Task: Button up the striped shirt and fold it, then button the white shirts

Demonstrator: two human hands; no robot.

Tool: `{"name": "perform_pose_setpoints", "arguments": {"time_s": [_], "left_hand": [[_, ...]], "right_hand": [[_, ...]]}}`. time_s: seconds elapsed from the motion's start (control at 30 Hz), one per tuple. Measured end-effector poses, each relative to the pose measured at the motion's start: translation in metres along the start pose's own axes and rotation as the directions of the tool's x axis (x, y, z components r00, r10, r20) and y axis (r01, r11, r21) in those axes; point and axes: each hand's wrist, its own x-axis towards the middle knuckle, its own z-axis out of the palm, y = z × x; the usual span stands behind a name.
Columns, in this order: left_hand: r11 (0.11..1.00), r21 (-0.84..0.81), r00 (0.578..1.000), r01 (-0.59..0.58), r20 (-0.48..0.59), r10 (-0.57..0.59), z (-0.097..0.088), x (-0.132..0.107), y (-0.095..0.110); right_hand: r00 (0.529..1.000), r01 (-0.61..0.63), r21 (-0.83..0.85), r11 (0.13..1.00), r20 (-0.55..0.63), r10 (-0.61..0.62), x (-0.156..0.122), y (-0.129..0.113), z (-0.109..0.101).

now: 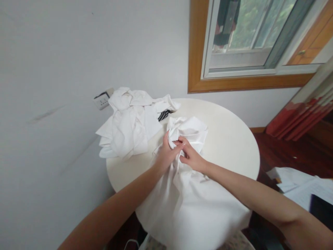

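A white cloth garment [192, 201] lies bunched on the round table, its lower part hanging over the near edge. My left hand [168, 149] grips its gathered upper part from the left, fingers closed on the fabric. From the right, my right hand [191, 156] pinches the same cloth, and the two hands touch or nearly touch. The fold between the fingers is partly hidden. Beyond and to the left, a heap of white garments [130, 125] rests on the table against the wall, with a black-and-white striped piece [164, 115] showing at its right side.
The round white table [231, 139] stands against the wall, below a wood-framed window [249, 81]. A wall socket [101, 101] is behind the garment heap. Papers [299, 184] and a dark flat object [322, 210] lie at the right. A red and beige curtain [299, 114] hangs beyond.
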Motion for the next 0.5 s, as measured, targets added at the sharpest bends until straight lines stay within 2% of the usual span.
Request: {"name": "perform_pose_setpoints", "arguments": {"time_s": [0.07, 0.13, 0.2, 0.27, 0.33, 0.4, 0.47, 0.5], "left_hand": [[1.0, 0.027, 0.993, 0.014, -0.12, -0.011, -0.006, -0.009, 0.0], [0.999, 0.041, 0.984, 0.034, -0.178, -0.027, -0.008, -0.013, -0.004], [0.998, 0.063, 0.985, 0.011, -0.173, 0.0, -0.007, -0.013, -0.007], [0.995, 0.097, 0.992, -0.039, -0.116, 0.05, -0.006, -0.009, -0.01], [0.992, 0.113, 0.997, -0.063, -0.029, 0.067, -0.007, -0.004, -0.009], [0.99, 0.124, 0.997, -0.063, 0.047, 0.058, -0.016, 0.002, -0.002], [0.98, 0.187, 0.997, -0.072, 0.044, 0.065, -0.037, 0.007, 0.013], [0.966, 0.249, 0.998, -0.07, 0.013, 0.069, -0.053, 0.01, 0.024]], "right_hand": [[0.996, -0.081, 0.168, 0.982, 0.061, 0.072, -0.004, -0.014, 0.003], [0.983, -0.186, 0.41, 0.893, 0.087, 0.164, -0.003, -0.022, 0.007], [0.96, -0.237, 0.637, 0.734, 0.036, 0.279, 0.001, -0.026, 0.011], [0.914, -0.253, 0.751, 0.61, -0.022, 0.406, 0.008, -0.03, 0.009], [0.873, -0.348, 0.755, 0.556, 0.046, 0.485, 0.015, -0.038, -0.004], [0.841, -0.509, 0.673, 0.537, 0.258, 0.476, 0.019, -0.05, -0.029], [0.801, -0.591, 0.537, 0.601, 0.48, 0.358, 0.021, -0.058, -0.063], [0.787, -0.585, 0.492, 0.645, 0.535, 0.306, 0.02, -0.058, -0.081]]}}
